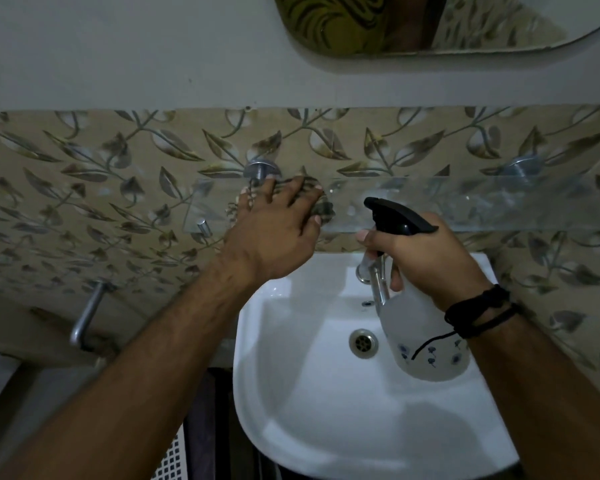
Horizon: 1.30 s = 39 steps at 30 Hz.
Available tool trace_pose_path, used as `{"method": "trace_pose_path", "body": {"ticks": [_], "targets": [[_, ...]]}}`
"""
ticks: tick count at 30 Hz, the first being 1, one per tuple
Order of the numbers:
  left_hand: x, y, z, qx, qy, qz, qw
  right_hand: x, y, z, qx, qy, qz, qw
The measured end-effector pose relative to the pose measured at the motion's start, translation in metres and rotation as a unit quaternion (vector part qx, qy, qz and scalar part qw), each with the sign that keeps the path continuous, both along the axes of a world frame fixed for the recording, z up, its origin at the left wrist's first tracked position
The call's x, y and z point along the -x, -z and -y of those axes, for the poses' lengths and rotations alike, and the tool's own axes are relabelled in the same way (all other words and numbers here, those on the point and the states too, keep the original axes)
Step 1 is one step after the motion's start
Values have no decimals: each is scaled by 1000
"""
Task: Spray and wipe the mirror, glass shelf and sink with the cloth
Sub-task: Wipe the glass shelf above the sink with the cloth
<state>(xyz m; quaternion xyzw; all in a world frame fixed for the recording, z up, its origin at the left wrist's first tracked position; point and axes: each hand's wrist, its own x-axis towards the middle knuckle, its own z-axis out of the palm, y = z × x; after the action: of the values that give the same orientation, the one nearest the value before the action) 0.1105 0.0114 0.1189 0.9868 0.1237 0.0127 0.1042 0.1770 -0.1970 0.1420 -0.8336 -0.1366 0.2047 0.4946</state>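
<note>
My left hand (274, 223) lies flat on a striped cloth (324, 210), pressing it onto the left part of the glass shelf (482, 206). Only the cloth's edges show around my fingers. My right hand (426, 261) grips a white spray bottle (426, 344) with a black trigger head, nozzle pointing left, held over the white sink (326, 410). The mirror (430, 22) hangs at the top of the view, above the shelf.
A chrome tap (374, 282) stands at the back of the sink, partly behind the bottle. Metal shelf brackets (260, 169) fix the shelf to the leaf-patterned tiles. A metal bar (87, 313) sticks out from the wall at the left.
</note>
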Motion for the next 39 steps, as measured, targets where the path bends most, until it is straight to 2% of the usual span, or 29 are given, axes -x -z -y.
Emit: {"method": "trace_pose_path", "body": {"ticks": [4,8,13,19,22,31,36,39], "targets": [[27,3,15,-30,3,-27,999,0,-4,6,-8,-9,17,1000],[-8,-6,22,-5,-10,-47,999,-3,-5,10,-17,-7,21,1000],[-42,-10,27,-14,13,-54,998,-11,-2,13,-22,12,13,1000],[8,1,41,-26,17,-15,999,-16,9,21,1,19,-5,1000],[17,4,52,-36,-4,-24,999,-19,11,27,12,21,-12,1000],[-58,-12,63,1,19,-66,998,-19,-3,32,-25,54,10,998],[-24,-6,68,28,39,5,999,-18,-8,39,-44,54,24,997],[-8,1,68,11,28,23,999,-18,-6,48,-38,64,31,997]]}}
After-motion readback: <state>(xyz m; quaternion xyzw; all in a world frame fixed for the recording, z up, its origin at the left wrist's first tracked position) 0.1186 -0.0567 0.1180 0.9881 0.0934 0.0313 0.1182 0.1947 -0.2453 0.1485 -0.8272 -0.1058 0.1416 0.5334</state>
